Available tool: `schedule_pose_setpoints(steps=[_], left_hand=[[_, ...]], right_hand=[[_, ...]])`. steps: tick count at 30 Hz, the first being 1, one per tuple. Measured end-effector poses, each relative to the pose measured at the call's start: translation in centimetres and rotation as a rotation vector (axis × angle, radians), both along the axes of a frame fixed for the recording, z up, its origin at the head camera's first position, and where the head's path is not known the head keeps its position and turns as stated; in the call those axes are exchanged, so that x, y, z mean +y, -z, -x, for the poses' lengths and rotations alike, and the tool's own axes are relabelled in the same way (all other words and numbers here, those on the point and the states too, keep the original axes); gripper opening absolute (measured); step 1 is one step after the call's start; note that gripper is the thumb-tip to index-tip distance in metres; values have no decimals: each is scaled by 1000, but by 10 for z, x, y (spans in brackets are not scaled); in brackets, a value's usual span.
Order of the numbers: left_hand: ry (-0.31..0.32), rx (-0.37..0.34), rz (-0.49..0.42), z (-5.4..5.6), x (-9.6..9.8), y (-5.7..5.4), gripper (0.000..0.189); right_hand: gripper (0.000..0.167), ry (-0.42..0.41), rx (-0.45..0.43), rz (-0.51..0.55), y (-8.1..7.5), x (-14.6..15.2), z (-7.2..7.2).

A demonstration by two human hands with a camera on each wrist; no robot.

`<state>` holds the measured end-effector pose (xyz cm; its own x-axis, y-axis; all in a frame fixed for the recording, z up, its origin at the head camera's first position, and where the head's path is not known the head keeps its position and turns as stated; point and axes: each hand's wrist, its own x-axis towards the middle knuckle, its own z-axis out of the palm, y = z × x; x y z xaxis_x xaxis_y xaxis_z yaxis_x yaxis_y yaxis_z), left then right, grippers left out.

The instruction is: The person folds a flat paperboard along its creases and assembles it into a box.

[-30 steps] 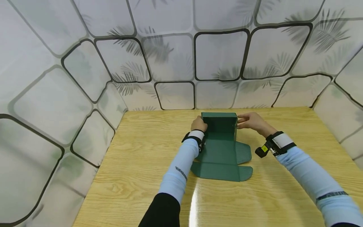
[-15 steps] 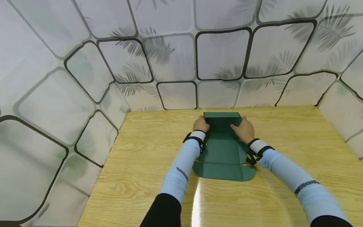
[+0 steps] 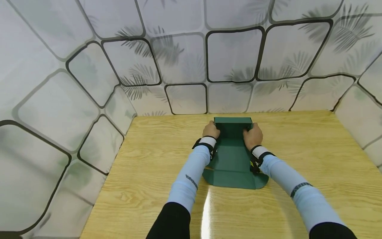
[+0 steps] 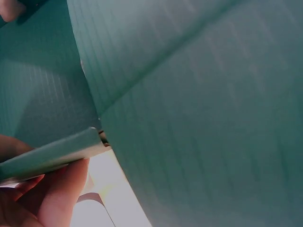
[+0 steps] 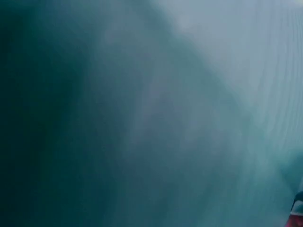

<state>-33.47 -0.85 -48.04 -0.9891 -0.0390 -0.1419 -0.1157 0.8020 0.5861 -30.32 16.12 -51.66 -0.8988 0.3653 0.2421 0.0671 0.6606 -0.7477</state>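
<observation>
- I'm watching a dark green corrugated cardboard box (image 3: 232, 154), partly folded, lying on a pale yellow wood-grain tabletop (image 3: 149, 166) near its far edge.
- Its far end is standing up with walls; the middle panel is lying flat and a wide near flap (image 3: 232, 179) with rounded ends is pointing toward the person.
- Left hand (image 3: 211, 130): gripping the raised end's left wall; in the left wrist view I'm seeing its fingers (image 4: 64, 196) pinching a green cardboard edge.
- Right hand (image 3: 253, 135): gripping the raised end's right wall, thumb lying on the inner side; its other fingers are mostly hiding.
- Right wrist view: I'm getting mostly blurred green cardboard, plus a small red and white thing (image 5: 295, 219) in the bottom right corner, can't tell what.
- Both forearms are wearing light blue sleeves (image 3: 188, 177); black-and-white straps (image 3: 208, 141) are circling the wrists.
- Behind, a pale wall covering (image 3: 179, 59) with dark rounded outlines and leaf prints is rising.
</observation>
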Motion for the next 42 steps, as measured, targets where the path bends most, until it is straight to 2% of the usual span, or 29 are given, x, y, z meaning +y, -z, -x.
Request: schedule_pose_setpoints(steps=[3, 6, 8, 11, 13, 15, 17, 18, 20, 22, 24, 26, 28, 29, 30, 31, 32, 33, 35, 36, 37, 38, 39, 42], left_hand=[[5, 28, 5, -5, 1, -1, 47], [5, 23, -7, -3, 1, 1, 48], [14, -16, -18, 3, -1, 3, 49], [9, 38, 15, 8, 0, 14, 49], [18, 142, 14, 32, -2, 53, 46], [42, 274, -12, 51, -5, 93, 43], [98, 209, -103, 58, -10, 106, 54], [139, 167, -170, 57, -13, 106, 64], [198, -5, -284, 29, -17, 69, 89], [228, -201, -369, -4, -19, 24, 101], [257, -259, -455, -20, -21, 5, 95], [250, -300, -549, -24, -21, 4, 88], [259, -291, -657, -11, -22, 24, 90], [267, -276, -710, 1, -22, 43, 94], [254, -279, -747, 7, -22, 52, 93], [249, -279, -791, 8, -22, 56, 93], [251, -273, -812, 10, -22, 62, 103], [249, -281, -834, 9, -24, 61, 98], [218, -287, -838, -5, -23, 46, 89], [204, -293, -835, -17, -23, 31, 84], [207, -293, -839, -23, -24, 25, 84], [210, -290, -830, -26, -24, 24, 83], [214, -285, -824, -31, -25, 18, 73], [237, -271, -801, -35, -25, 16, 73]], right_hand=[[31, 3, -8, 30, 1, 1, 0], [35, -36, -5, 28, 1, 4, -1], [40, -104, 1, -1, 1, 7, -1], [45, -242, -28, -50, -2, 16, -1], [55, -371, -113, -32, -7, 24, -1], [68, -524, -233, 64, -14, 31, 0], [82, -683, -377, 220, -21, 39, 0], [86, -745, -444, 315, -24, 43, 0], [85, -848, -541, 500, -29, 50, 0], [81, -908, -596, 625, -32, 55, -1], [80, -929, -608, 718, -32, 59, -1], [82, -941, -610, 774, -31, 59, -2], [83, -940, -606, 813, -29, 58, -4], [84, -937, -603, 822, -28, 57, -4], [83, -932, -603, 830, -27, 56, -5], [82, -929, -604, 836, -26, 55, -6], [81, -924, -603, 835, -25, 54, -7], [80, -922, -602, 836, -24, 54, -8], [77, -920, -596, 828, -21, 54, -10], [76, -917, -591, 826, -20, 54, -11], [74, -918, -582, 818, -19, 54, -12], [75, -914, -572, 804, -18, 54, -13], [74, -913, -564, 794, -17, 55, -14], [75, -896, -542, 763, -15, 55, -19]])
